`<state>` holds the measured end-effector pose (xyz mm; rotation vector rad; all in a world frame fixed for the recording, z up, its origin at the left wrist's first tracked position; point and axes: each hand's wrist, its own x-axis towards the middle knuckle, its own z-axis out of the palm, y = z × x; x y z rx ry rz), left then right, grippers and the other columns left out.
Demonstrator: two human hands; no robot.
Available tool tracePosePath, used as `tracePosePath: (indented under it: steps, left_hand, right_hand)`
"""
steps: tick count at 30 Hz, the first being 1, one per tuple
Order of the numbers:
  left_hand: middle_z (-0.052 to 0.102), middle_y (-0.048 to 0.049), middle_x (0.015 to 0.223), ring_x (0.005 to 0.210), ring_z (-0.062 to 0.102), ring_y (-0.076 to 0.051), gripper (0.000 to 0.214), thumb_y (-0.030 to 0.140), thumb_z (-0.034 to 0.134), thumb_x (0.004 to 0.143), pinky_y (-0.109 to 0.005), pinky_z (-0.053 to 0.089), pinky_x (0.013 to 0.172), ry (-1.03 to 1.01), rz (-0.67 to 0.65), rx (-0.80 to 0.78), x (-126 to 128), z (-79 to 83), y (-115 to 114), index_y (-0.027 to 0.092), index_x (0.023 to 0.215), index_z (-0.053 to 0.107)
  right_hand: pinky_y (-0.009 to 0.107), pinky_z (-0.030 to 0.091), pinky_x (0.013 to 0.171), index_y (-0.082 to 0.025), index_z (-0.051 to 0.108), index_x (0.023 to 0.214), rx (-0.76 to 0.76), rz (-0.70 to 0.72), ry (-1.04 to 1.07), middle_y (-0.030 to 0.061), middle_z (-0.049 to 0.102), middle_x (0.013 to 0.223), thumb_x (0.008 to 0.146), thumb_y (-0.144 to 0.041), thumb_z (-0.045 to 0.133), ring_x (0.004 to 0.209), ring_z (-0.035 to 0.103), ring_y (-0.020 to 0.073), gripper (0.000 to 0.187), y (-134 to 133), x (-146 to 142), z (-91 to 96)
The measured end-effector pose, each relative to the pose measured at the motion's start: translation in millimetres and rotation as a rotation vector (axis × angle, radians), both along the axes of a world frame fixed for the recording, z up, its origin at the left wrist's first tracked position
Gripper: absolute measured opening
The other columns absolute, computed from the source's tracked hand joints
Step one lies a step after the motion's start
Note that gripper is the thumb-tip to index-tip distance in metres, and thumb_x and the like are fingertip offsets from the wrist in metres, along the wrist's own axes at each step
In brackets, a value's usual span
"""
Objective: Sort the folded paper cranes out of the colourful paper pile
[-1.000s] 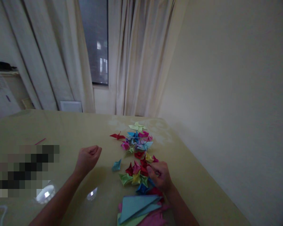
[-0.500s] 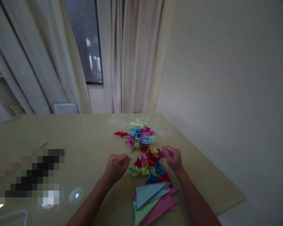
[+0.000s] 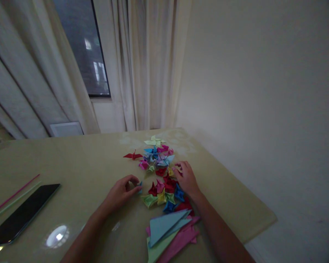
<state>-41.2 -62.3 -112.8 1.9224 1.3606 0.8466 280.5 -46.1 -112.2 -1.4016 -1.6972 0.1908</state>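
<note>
A heap of small folded paper flowers (image 3: 164, 188) in red, pink, yellow, green and blue lies on the yellowish table (image 3: 79, 168). My left hand (image 3: 120, 191) rests on the table just left of the heap, fingers curled round a small light-blue folded piece (image 3: 139, 185). My right hand (image 3: 185, 178) lies over the right side of the heap, fingertips pressed among the red and yellow pieces. A second cluster of folded pieces (image 3: 157, 157) and a red paper crane (image 3: 132, 156) lie farther back.
Folded paper sheets in blue, green and pink (image 3: 168, 232) lie near the front edge. A dark phone (image 3: 22, 213) and thin pink and green straws (image 3: 13, 197) sit at the left. The table's right edge runs close to the wall; curtains and a window stand behind.
My left hand has come down onto the table beside the heap with the blue piece. My right hand has moved forward onto the heap. The view has shifted left.
</note>
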Motion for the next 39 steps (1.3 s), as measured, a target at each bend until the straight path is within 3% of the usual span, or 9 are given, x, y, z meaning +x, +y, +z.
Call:
tracePosePath:
  steps: [3, 6, 12, 16, 21, 26, 31, 36, 39]
  left_hand:
    - [0.070, -0.0023, 0.072, 0.063, 0.059, -0.019, 0.038, 0.056, 0.064, 0.089, -0.029, 0.045, 0.060, 0.007, -0.007, -0.008, 2.7, -2.3, 1.1, 0.020, 0.089, 0.074]
    - [0.070, -0.0028, 0.072, 0.063, 0.060, -0.019, 0.041, 0.057, 0.059, 0.094, -0.029, 0.046, 0.062, 0.003, 0.010, 0.027, 7.2, -5.6, 0.6, 0.020, 0.087, 0.074]
    - [0.073, -0.0076, 0.097, 0.090, 0.069, -0.022, 0.042, 0.054, 0.051, 0.103, -0.033, 0.055, 0.082, -0.025, -0.078, 0.176, 25.0, -6.6, -7.7, 0.021, 0.090, 0.074]
    - [0.073, -0.0102, 0.124, 0.117, 0.069, -0.025, 0.039, 0.050, 0.048, 0.106, -0.038, 0.055, 0.103, -0.068, -0.110, 0.230, 39.3, -7.2, -13.5, 0.023, 0.114, 0.075]
    - [0.066, -0.0068, 0.148, 0.136, 0.062, -0.028, 0.047, 0.052, 0.050, 0.104, -0.045, 0.050, 0.117, 0.007, -0.196, 0.192, 50.3, -16.7, -21.3, 0.030, 0.143, 0.064]
    - [0.054, -0.0079, 0.160, 0.146, 0.052, -0.028, 0.053, 0.052, 0.049, 0.105, -0.048, 0.043, 0.123, 0.066, -0.185, 0.240, 51.8, -21.6, -22.0, 0.029, 0.152, 0.056]
    - [0.046, -0.0109, 0.165, 0.149, 0.047, -0.031, 0.059, 0.055, 0.040, 0.107, -0.057, 0.039, 0.123, 0.199, -0.128, 0.270, 51.4, -20.5, -20.0, 0.026, 0.157, 0.049]
    - [0.048, -0.0102, 0.164, 0.151, 0.039, -0.034, 0.057, 0.052, 0.039, 0.108, -0.063, 0.035, 0.121, 0.314, -0.167, 0.306, 53.0, -17.6, -21.9, 0.029, 0.161, 0.044]
    - [0.051, -0.0100, 0.160, 0.150, 0.039, -0.034, 0.054, 0.051, 0.040, 0.108, -0.063, 0.034, 0.121, 0.283, -0.171, 0.309, 53.5, -12.6, -24.5, 0.031, 0.158, 0.047]
  right_hand:
    - [0.042, 0.050, 0.098, -0.019, 0.072, 0.113, -0.109, 0.035, -0.048, 0.0128, 0.070, 0.112, 0.099, -0.037, 0.060, 0.107, 0.064, 0.0281, 0.026, 6.5, 2.0, -8.5]
    - [0.041, 0.051, 0.097, -0.017, 0.074, 0.116, -0.200, 0.110, -0.050, 0.0126, 0.072, 0.110, 0.101, -0.037, 0.059, 0.104, 0.066, 0.0269, 0.029, 9.3, 2.1, -14.2]
    - [0.041, 0.050, 0.099, -0.018, 0.075, 0.121, -0.212, 0.199, -0.050, 0.0129, 0.074, 0.116, 0.100, -0.036, 0.063, 0.108, 0.067, 0.0271, 0.030, 9.8, -2.1, -13.2]
    - [0.044, 0.047, 0.106, -0.019, 0.072, 0.128, -0.177, 0.310, -0.076, 0.0127, 0.073, 0.125, 0.099, -0.038, 0.067, 0.118, 0.065, 0.0289, 0.035, 12.3, -6.4, -10.9]
    - [0.041, 0.050, 0.099, -0.019, 0.073, 0.120, -0.164, 0.376, -0.106, 0.0109, 0.075, 0.115, 0.099, -0.040, 0.067, 0.109, 0.066, 0.0276, 0.030, 15.5, -13.4, -12.0]
    - [0.044, 0.045, 0.110, -0.020, 0.068, 0.136, -0.147, 0.447, -0.148, 0.0131, 0.071, 0.135, 0.101, -0.044, 0.067, 0.125, 0.064, 0.0293, 0.043, 13.4, -20.9, -4.9]
    - [0.041, 0.049, 0.103, -0.019, 0.075, 0.122, -0.161, 0.531, -0.177, 0.0109, 0.078, 0.119, 0.100, -0.042, 0.069, 0.112, 0.069, 0.0274, 0.033, 5.5, -26.5, 2.8]
    - [0.043, 0.045, 0.110, -0.019, 0.068, 0.136, -0.151, 0.614, -0.180, 0.0129, 0.072, 0.134, 0.100, -0.039, 0.067, 0.122, 0.065, 0.0286, 0.041, -0.2, -28.6, 7.8]
    - [0.040, 0.048, 0.105, -0.019, 0.072, 0.128, -0.186, 0.650, -0.146, 0.0096, 0.076, 0.124, 0.100, -0.029, 0.062, 0.115, 0.068, 0.0260, 0.031, -1.5, -28.7, 10.4]
